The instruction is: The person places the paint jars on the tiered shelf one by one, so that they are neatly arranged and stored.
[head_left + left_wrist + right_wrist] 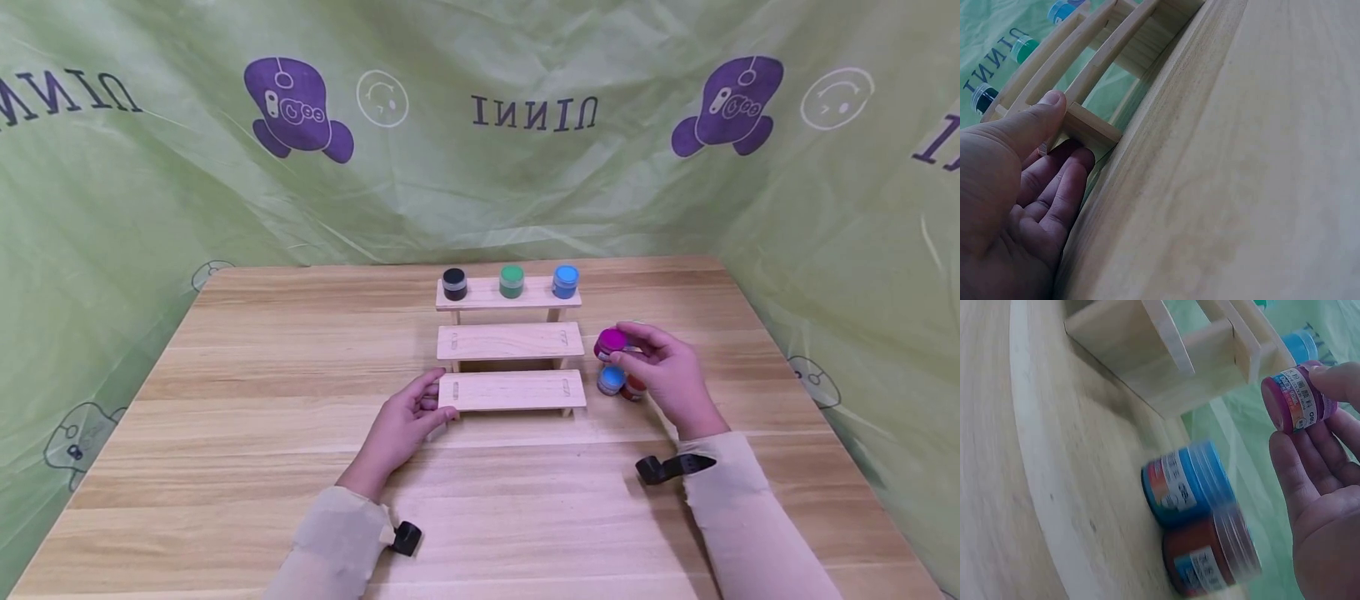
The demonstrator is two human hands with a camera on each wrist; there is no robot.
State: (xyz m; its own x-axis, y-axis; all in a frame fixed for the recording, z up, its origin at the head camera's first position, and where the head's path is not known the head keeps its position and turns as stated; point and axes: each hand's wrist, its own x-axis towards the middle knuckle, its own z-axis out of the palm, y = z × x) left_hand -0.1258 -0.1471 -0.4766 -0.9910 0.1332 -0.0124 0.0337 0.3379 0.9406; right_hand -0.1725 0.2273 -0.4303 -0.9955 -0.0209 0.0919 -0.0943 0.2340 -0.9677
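Observation:
My right hand [670,379] pinches a magenta paint jar [1294,400] between thumb and fingers, raised off the table right of a three-step wooden display stand [510,392]. Below it, a blue paint jar [1175,487] and a reddish-brown paint jar [1200,559] stand side by side on the table. At the stand's lowest step, my left hand [401,425] holds the left end, its thumb [1054,100] on the board's edge and the other fingers curled beside the leg. Along the top step sit a black jar [454,284], a green jar [512,282] and a blue-lidded jar [566,282].
The wooden table [247,400] reaches back to a green printed curtain [465,192], which also hangs along both sides. Each sleeved wrist carries a black camera strap, such as the right one [675,468]. The middle step [510,341] shows bare wood.

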